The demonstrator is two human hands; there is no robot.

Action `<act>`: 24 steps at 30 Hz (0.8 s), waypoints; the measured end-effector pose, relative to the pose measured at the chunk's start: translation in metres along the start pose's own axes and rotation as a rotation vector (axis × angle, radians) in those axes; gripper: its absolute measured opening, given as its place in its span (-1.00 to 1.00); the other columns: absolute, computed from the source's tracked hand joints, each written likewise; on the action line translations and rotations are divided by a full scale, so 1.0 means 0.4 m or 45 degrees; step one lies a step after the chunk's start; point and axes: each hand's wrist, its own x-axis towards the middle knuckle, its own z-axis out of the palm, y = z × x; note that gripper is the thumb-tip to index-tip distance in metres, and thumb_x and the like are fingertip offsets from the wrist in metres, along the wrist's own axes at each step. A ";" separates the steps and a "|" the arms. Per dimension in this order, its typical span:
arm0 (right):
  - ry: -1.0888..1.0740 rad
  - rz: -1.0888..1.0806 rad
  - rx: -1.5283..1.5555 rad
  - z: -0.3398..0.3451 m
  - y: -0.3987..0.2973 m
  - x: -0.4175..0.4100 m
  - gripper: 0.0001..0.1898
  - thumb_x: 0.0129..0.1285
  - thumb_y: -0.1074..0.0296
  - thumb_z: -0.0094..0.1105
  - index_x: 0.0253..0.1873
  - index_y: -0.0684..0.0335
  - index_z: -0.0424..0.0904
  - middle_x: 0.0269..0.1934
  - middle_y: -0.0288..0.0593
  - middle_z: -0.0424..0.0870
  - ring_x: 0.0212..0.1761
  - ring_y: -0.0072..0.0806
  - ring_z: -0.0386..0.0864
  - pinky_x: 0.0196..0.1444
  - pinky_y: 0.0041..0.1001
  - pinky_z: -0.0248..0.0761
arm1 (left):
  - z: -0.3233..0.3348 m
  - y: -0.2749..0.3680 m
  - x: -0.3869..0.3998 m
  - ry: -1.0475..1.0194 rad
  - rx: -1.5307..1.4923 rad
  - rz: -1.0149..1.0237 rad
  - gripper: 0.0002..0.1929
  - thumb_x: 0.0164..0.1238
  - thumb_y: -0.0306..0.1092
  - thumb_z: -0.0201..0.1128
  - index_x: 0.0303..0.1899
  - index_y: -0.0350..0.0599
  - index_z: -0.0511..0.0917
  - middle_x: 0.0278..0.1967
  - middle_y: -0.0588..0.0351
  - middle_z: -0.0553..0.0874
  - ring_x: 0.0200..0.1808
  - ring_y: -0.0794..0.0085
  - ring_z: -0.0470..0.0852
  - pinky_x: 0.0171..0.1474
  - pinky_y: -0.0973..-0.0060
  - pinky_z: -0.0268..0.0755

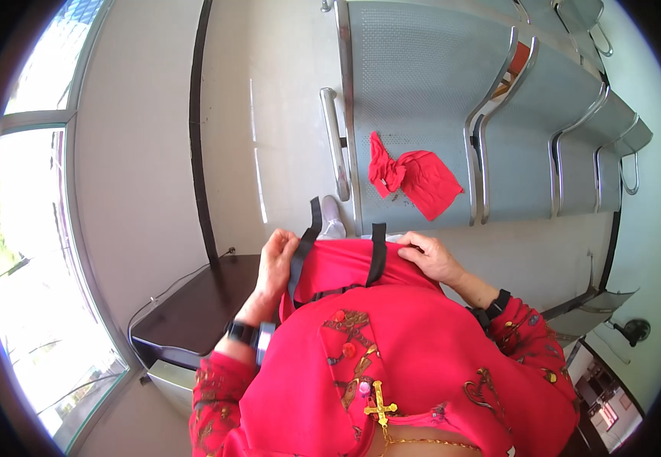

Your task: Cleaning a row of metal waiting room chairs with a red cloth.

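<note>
I wear a red blouse (416,343) with printed ornaments. My left hand (276,260) pinches its lower hem on the left, beside a black strap (306,248) that hangs from my waist. On the other side, my right hand (430,258) grips the same hem, its thumb lying on the fabric. Between the two hands a second black strap (378,248) falls over the front of the blouse. Ahead of me a crumpled red cloth (416,177), bunched in its middle, lies on the perforated metal seat (376,211).
A row of joined metal seats (516,171) runs to the right, with a steel armrest (336,145) at its near end. Beside my left arm stands a dark wooden table (193,320), a cable (176,280) along its edge. Windows (27,228) line the far left.
</note>
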 end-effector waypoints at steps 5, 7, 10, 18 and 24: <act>0.266 -0.240 -0.815 -0.011 0.181 0.132 -0.85 0.35 0.22 0.03 -0.12 0.11 0.51 -0.40 0.01 0.66 -0.38 -0.02 0.64 -0.37 -0.15 0.49 | 0.011 -0.124 0.073 -0.102 0.686 0.202 -0.92 0.36 -0.37 0.16 -0.24 -0.15 0.52 -0.39 0.03 0.70 -0.37 0.26 0.68 -0.28 0.37 0.48; 0.048 -0.288 -1.102 -0.010 0.272 0.168 -0.90 0.33 0.24 0.03 -0.16 0.06 0.49 -0.47 0.00 0.64 -0.46 0.05 0.61 -0.47 -0.04 0.43 | 0.016 -0.081 0.071 -0.312 0.906 0.186 -0.88 0.33 -0.32 0.20 -0.20 -0.11 0.54 -0.37 -0.06 0.70 -0.32 0.08 0.70 -0.23 0.30 0.51; 0.057 -0.131 -0.710 -0.008 0.291 0.121 -0.75 0.34 0.06 0.08 -0.07 0.10 0.49 -0.49 -0.03 0.64 -0.49 -0.08 0.63 -0.48 -0.22 0.44 | -0.037 -0.047 -0.004 -0.372 0.825 -0.019 -0.83 0.33 -0.26 0.21 -0.17 -0.13 0.55 -0.39 -0.04 0.71 -0.34 0.14 0.70 -0.20 0.37 0.53; 0.066 0.855 1.023 0.001 0.253 -0.242 -0.64 0.37 0.19 0.06 0.19 0.16 0.44 -0.01 -0.27 0.59 -0.14 -0.50 0.60 -0.13 -0.49 0.49 | -0.125 -0.021 -0.235 0.148 0.271 -0.655 -0.67 0.41 -0.09 0.17 -0.18 -0.23 0.57 -0.37 0.17 0.69 -0.36 0.50 0.63 -0.22 0.52 0.50; 0.113 0.870 0.849 0.012 0.165 -0.343 -0.61 0.34 0.15 0.09 0.17 0.22 0.49 0.04 -0.18 0.64 0.01 -0.38 0.60 0.03 -0.35 0.47 | -0.173 -0.083 -0.311 -0.072 -0.463 -0.814 -0.80 0.47 -0.19 0.12 -0.30 -0.04 0.55 -0.47 0.36 0.55 -0.44 0.74 0.45 -0.36 0.68 0.34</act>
